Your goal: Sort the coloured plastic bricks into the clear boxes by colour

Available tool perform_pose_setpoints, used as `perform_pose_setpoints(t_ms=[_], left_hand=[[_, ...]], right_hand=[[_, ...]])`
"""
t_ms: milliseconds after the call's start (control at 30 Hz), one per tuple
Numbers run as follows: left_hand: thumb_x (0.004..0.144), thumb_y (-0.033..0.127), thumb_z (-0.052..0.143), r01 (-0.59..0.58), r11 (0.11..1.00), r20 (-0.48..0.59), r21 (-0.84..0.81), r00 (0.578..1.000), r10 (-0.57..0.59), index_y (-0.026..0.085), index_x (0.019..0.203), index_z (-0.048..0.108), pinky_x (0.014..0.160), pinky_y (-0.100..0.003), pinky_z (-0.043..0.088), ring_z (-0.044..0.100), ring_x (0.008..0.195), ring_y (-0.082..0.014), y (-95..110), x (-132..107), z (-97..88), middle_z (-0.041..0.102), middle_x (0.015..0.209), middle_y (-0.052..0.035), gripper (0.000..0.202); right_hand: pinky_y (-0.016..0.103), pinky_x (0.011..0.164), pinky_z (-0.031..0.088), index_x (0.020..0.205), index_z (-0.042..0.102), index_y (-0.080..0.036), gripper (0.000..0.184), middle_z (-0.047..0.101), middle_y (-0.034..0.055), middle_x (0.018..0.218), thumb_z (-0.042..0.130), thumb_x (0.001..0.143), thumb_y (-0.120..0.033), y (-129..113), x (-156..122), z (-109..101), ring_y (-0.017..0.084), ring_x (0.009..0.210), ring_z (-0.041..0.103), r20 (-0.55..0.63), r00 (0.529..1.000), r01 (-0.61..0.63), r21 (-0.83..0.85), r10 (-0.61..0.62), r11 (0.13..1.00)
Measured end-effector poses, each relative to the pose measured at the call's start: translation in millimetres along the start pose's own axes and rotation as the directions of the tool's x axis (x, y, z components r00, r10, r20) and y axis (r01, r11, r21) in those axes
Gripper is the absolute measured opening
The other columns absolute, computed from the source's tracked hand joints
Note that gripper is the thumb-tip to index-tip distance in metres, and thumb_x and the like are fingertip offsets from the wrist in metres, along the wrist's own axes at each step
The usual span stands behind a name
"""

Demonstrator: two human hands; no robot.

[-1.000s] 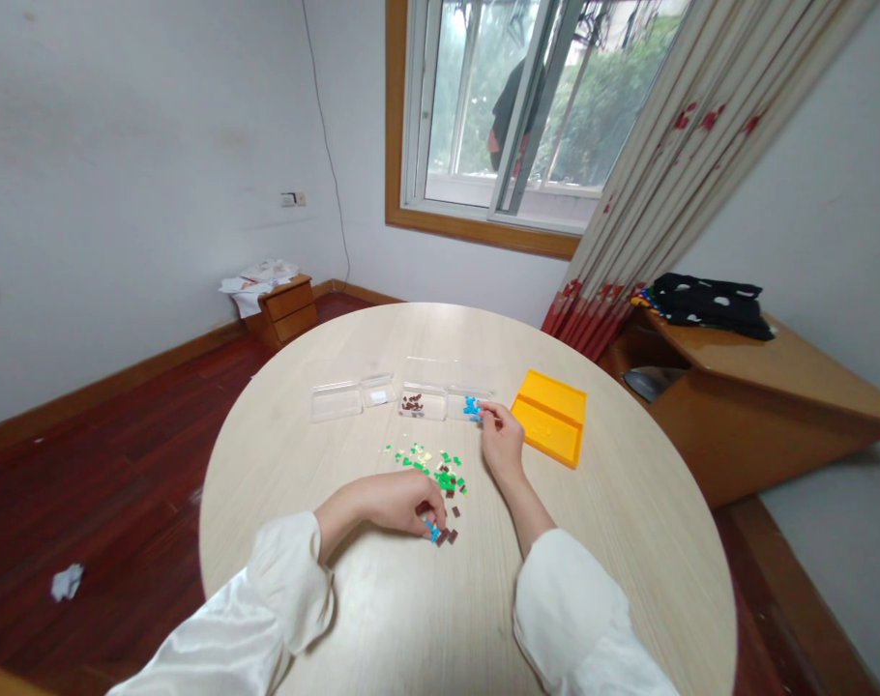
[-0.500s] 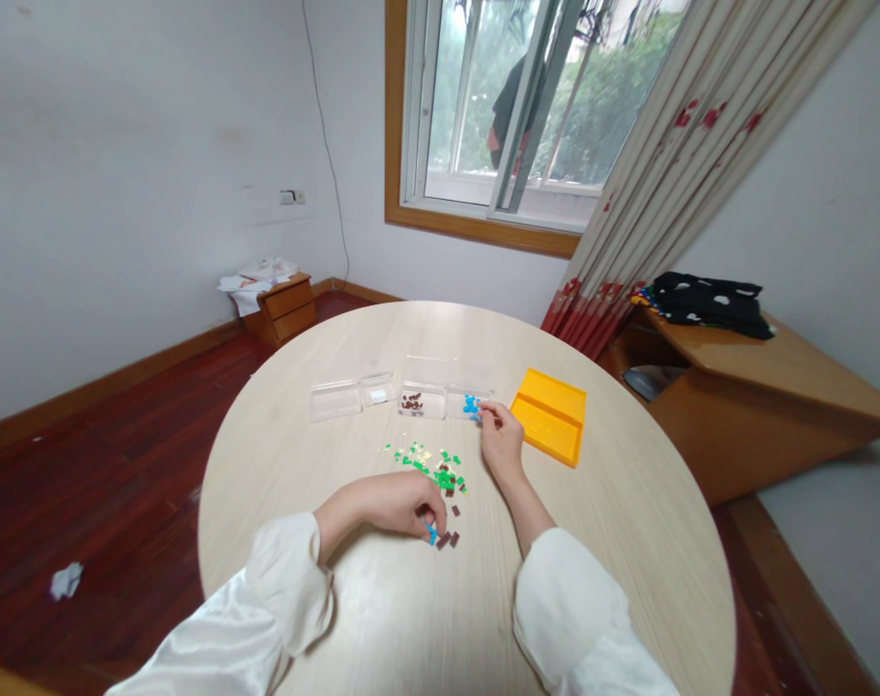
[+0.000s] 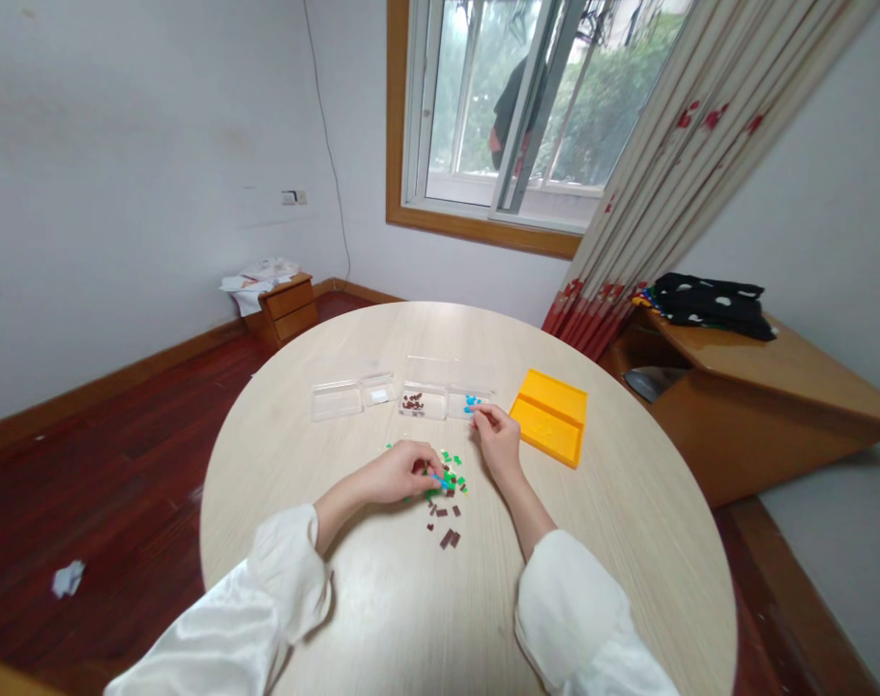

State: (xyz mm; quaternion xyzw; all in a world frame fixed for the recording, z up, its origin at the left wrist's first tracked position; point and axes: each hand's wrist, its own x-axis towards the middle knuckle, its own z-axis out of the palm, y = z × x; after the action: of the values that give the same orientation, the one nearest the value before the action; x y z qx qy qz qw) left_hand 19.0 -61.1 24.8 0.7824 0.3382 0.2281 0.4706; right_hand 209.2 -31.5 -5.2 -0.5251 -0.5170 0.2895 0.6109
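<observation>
My left hand [image 3: 405, 471] is closed in a pinch on a small blue brick [image 3: 440, 480], low over a loose pile of green bricks [image 3: 451, 458]. Several dark brown bricks [image 3: 447, 538] lie on the table nearer to me. My right hand [image 3: 499, 443] has its fingers pressed together at the front edge of a clear plastic box [image 3: 455, 410] in which blue bricks [image 3: 472, 399] lie. What its fingertips hold, if anything, is too small to make out. Left of that box, the adjoining clear compartment holds small brown pieces [image 3: 412, 402].
A yellow two-part tray [image 3: 548, 387] stands on the right of the round table [image 3: 382, 619]. Two clear boxes, a larger one [image 3: 337, 400] and a smaller one [image 3: 378, 389] with a white piece in it, are at the left. A wooden cabinet [image 3: 745, 416] stands beyond the table's right edge.
My left hand has moved away from me, from the brown bricks to the green pile, with a blue brick in its fingers. My right hand has drawn slightly left and nearer.
</observation>
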Motion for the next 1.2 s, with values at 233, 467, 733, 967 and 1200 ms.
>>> perform_pose_setpoints(t_ms=[233,467,733,967,1200], left_hand=[[0.06,0.021,0.067,0.093,0.874,-0.34,-0.478,0.897,-0.281,0.011,0.066,0.062,0.052,-0.022,0.039,0.05,0.049,-0.0091,-27,14,-7.3,0.057,0.054,0.0013,0.012],[0.054,0.02,0.074,0.047,0.812,-0.323,-0.581,0.903,-0.283,0.01,0.064,0.062,0.051,-0.021,0.04,0.052,0.048,-0.0081,-21,14,-4.3,0.06,0.053,0.0003,0.018],[0.05,0.022,0.079,-0.016,0.758,-0.332,-0.652,0.905,-0.265,0.011,0.067,0.059,0.055,-0.025,0.046,0.059,0.051,-0.012,-21,14,-2.8,0.064,0.056,-0.0025,0.028],[0.052,0.021,0.075,-0.013,0.826,-0.391,-0.564,0.885,-0.253,0.011,0.064,0.062,0.055,-0.024,0.044,0.058,0.053,-0.0117,-22,14,-3.0,0.065,0.058,-0.0022,0.02],[0.057,0.022,0.073,-0.076,0.91,-0.459,-0.408,0.878,-0.132,0.013,0.059,0.06,0.058,-0.024,0.044,0.058,0.057,-0.0126,-22,13,-0.6,0.064,0.059,-0.0018,0.016]], right_hand=[[0.022,0.048,0.042,0.07,0.065,-0.017,0.02,0.058,-0.0034,0.054,0.07,0.062,-0.034,-20,-17,17,0.009,0.047,0.052,0.461,0.879,-0.211,0.143,0.124,0.967],[0.024,0.053,0.047,0.067,0.065,-0.017,0.023,0.064,-0.0008,0.059,0.075,0.058,-0.035,-18,-24,28,0.013,0.052,0.058,0.478,0.864,-0.238,0.114,0.157,0.964],[0.025,0.052,0.045,0.066,0.067,-0.017,0.025,0.066,0.0012,0.058,0.071,0.062,-0.042,-13,-19,25,0.014,0.053,0.058,0.397,0.91,-0.183,0.118,0.122,0.976],[0.023,0.048,0.042,0.061,0.064,-0.017,0.03,0.064,0.0001,0.053,0.072,0.061,-0.046,-19,-20,23,0.012,0.047,0.054,0.422,0.892,-0.25,0.16,0.162,0.955],[0.023,0.048,0.042,0.06,0.063,-0.017,0.032,0.063,-0.0005,0.051,0.074,0.059,-0.047,-22,-22,25,0.012,0.046,0.054,0.46,0.871,-0.278,0.173,0.172,0.945]])
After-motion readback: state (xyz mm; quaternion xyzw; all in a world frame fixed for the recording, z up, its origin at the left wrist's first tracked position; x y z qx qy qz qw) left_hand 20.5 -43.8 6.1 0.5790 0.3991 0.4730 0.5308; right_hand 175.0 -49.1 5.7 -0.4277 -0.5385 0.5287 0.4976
